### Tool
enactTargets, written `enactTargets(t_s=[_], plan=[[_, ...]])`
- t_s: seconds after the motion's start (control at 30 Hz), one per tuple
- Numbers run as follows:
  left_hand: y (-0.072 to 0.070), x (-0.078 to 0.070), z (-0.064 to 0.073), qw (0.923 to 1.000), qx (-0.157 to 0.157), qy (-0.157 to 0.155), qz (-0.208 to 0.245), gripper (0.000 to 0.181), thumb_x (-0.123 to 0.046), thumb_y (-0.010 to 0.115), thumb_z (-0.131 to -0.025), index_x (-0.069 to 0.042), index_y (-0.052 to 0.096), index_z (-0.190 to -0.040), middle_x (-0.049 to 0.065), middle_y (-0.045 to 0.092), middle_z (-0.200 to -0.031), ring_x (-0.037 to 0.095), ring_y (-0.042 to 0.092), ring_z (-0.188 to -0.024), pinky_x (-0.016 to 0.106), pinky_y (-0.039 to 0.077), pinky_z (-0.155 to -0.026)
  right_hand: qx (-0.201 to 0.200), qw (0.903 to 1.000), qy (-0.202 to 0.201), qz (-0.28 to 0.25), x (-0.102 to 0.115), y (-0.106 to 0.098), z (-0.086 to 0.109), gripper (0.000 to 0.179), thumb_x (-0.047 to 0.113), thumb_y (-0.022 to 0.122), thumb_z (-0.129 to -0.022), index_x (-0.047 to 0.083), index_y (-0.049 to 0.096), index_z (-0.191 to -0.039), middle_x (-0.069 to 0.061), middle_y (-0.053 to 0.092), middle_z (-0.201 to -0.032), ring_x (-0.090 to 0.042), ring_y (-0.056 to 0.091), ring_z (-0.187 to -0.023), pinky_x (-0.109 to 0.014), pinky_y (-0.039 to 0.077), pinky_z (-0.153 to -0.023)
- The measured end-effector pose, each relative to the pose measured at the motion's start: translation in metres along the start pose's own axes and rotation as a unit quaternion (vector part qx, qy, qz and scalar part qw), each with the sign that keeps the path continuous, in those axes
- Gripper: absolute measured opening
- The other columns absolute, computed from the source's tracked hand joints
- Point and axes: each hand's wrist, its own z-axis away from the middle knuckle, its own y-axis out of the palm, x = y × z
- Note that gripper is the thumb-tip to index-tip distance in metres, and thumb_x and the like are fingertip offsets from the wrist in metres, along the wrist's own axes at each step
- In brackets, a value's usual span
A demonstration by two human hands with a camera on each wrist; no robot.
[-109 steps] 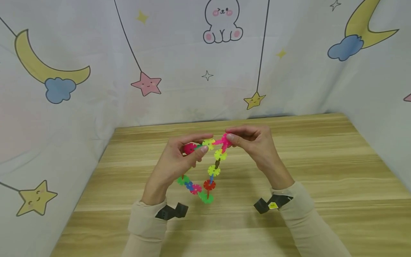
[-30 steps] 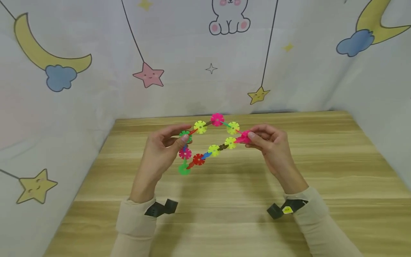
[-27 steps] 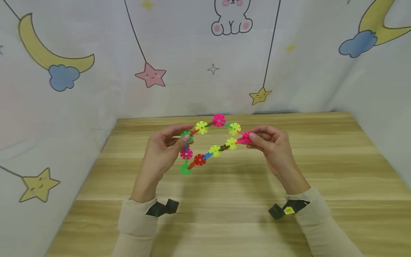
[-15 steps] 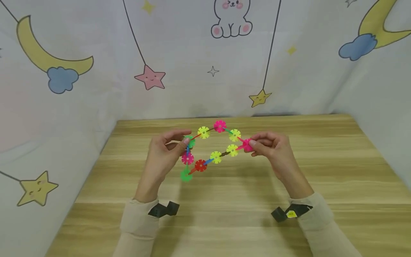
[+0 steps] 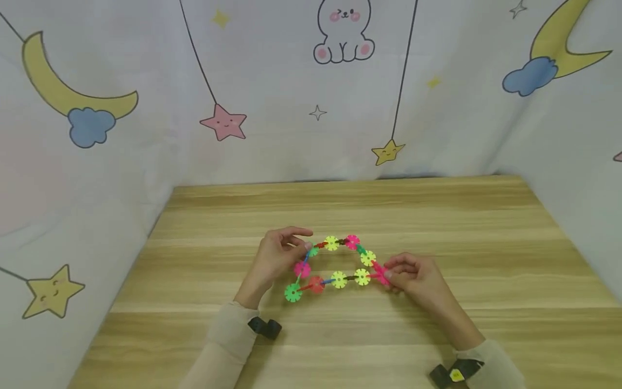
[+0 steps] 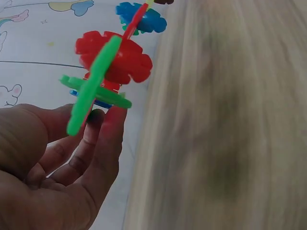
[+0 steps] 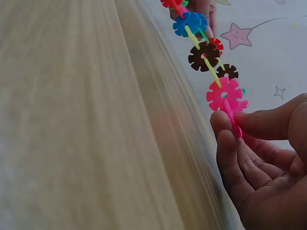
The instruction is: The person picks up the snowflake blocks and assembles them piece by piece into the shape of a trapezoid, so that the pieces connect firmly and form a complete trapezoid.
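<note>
A closed loop of slotted plastic snowflake discs (image 5: 338, 279) in several colours spans the space between my hands. My left hand (image 5: 278, 258) pinches a green disc (image 5: 313, 250) at its upper left corner between thumb and fingers. At the right end my right hand (image 5: 419, 278) grips the cluster of pink discs (image 5: 380, 274). A second green disc (image 5: 293, 292) marks the lower left corner. The left wrist view shows a red disc (image 6: 134, 62) beyond crossed green ones. In the right wrist view, the thumb and fingers hold a pink disc (image 7: 223, 91). Whether the loop touches the table cannot be told.
A wood-grain table (image 5: 194, 324) lies beneath the hands. Behind it and at both sides hangs a white cloth (image 5: 272, 146) printed with stars, moons and a bear. Dark wrist cameras (image 5: 264, 327) are strapped over the sleeves.
First the hands were close together at the top of a hanging loop. They moved apart, spreading it sideways, then lowered it toward the table and nearer to me.
</note>
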Motion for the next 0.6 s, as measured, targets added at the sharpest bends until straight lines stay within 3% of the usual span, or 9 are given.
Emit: enactTargets(t_s=[0.23, 0.4, 0.6], plan=[[0.01, 0.013, -0.01, 0.9997, 0.013, 0.018, -0.011, 0.03, -0.01, 0.077, -0.099, -0.006, 0.076, -0.128, 0.015, 0.078, -0.102, 0.012, 0.072, -0.076, 0.02, 0.058, -0.073, -0.006, 0.9995, 0.023, 0.019, -0.001, -0.003, 0.006, 0.027, 0.006, 0.075, -0.098, -0.009, 0.068, -0.119, -0.009, 0.076, -0.09, -0.013, 0.072, -0.071, -0.029, 0.064, -0.066], [0.016, 0.018, -0.02, 0.9987, 0.029, 0.04, -0.013, 0.032, -0.01, 0.078, -0.099, -0.005, 0.075, -0.13, 0.017, 0.079, -0.1, 0.011, 0.075, -0.083, 0.018, 0.061, -0.081, -0.006, 0.9993, 0.03, 0.021, -0.004, -0.005, 0.01, 0.026, 0.004, 0.075, -0.098, -0.011, 0.068, -0.118, -0.013, 0.077, -0.091, -0.013, 0.075, -0.072, -0.028, 0.064, -0.065], [0.015, 0.029, -0.023, 0.997, 0.051, 0.052, -0.026, 0.035, -0.014, 0.077, -0.1, -0.006, 0.073, -0.133, 0.017, 0.081, -0.102, 0.01, 0.074, -0.085, 0.023, 0.06, -0.082, 0.007, 0.9926, -0.015, 0.12, -0.005, -0.004, 0.016, 0.014, 0.004, 0.075, -0.097, -0.002, 0.073, -0.109, -0.009, 0.074, -0.085, -0.012, 0.071, -0.065, -0.025, 0.059, -0.056]])
